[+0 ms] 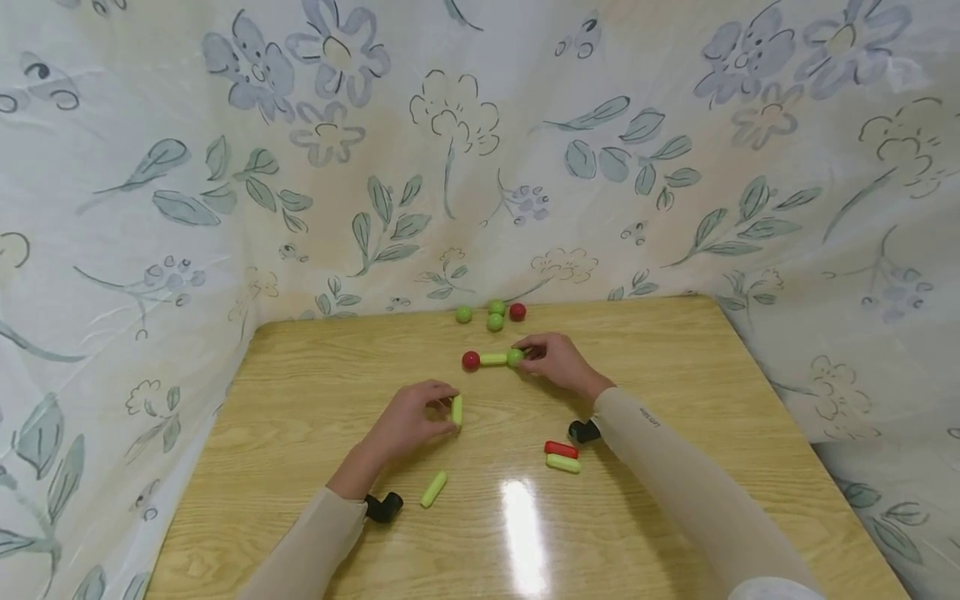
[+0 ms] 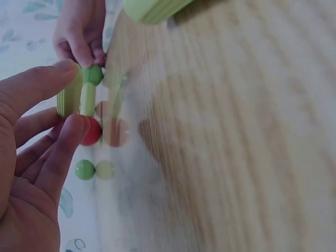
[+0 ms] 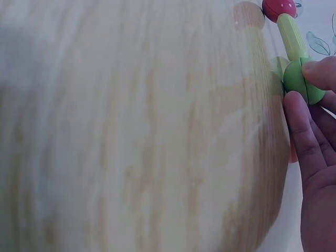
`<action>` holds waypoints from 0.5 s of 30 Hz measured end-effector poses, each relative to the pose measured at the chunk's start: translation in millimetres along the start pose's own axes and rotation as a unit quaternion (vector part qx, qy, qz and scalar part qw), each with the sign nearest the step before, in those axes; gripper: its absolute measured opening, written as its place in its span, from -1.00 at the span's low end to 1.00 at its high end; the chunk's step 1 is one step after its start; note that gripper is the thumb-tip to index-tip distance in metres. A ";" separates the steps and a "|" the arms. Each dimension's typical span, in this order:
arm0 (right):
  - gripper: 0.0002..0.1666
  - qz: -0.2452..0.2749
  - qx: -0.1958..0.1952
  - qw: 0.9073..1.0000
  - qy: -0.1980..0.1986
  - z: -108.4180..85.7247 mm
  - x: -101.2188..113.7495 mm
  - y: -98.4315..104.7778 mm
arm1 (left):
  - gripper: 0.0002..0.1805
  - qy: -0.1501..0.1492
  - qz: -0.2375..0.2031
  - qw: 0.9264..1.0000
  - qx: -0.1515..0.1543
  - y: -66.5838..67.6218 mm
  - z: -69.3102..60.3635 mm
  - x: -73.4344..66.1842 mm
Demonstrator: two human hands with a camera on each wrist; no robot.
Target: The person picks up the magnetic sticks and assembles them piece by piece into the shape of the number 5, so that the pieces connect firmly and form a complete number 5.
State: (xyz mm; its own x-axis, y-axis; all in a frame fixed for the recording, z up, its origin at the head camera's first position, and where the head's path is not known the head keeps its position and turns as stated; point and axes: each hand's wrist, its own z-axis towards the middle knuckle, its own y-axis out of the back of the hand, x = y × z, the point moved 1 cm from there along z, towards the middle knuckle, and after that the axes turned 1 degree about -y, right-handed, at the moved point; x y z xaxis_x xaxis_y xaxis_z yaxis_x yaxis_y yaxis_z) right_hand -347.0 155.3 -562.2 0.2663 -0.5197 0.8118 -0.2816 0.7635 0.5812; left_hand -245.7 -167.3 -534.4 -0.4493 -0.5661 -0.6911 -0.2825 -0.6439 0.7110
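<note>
My right hand [image 1: 558, 364] pinches a green ball [image 3: 297, 83] between thumb and fingers. A yellow-green rod [image 1: 493, 359] joins this ball to a red ball [image 1: 471, 361], and the joined piece lies on the table. In the left wrist view the same red ball [image 2: 91, 131] shows behind my left fingertips. My left hand [image 1: 411, 415] holds another yellow-green rod [image 1: 457, 412] upright between thumb and fingertips, to the left of and nearer than the joined piece. A loose yellow-green rod [image 1: 433, 489] lies on the table near my left wrist.
At the table's back edge sit several green balls [image 1: 464, 315] and a loose red ball [image 1: 517, 312]. A red rod [image 1: 561, 450] and a yellow-green rod [image 1: 563, 463] lie side by side near my right forearm. Floral cloth [image 1: 480, 167] hangs behind the wooden table [image 1: 300, 400].
</note>
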 end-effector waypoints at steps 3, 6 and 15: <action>-0.64 -0.002 -0.001 1.000 0.001 -0.3 0.7 0.7 | -0.44 0.015 -0.008 1.000 0.001 1.1 8.1 1.0; -0.64 -0.003 -0.001 1.000 0.000 -0.4 2.0 0.5 | -0.45 0.029 -0.020 0.999 0.000 2.0 15.2 2.9; -0.65 -0.004 0.000 1.000 -0.003 -1.5 3.3 -0.5 | -0.47 0.058 -0.049 0.997 -0.003 1.7 36.2 6.8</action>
State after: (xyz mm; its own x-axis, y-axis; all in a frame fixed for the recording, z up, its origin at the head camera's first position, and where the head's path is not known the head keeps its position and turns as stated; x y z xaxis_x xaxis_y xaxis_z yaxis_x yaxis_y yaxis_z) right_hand -344.6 153.8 -559.9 0.2634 -0.5277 0.8076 -0.2788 0.7598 0.5874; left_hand -279.9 -153.6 -533.2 -0.3175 -0.5555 -0.7685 -0.3149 -0.7027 0.6380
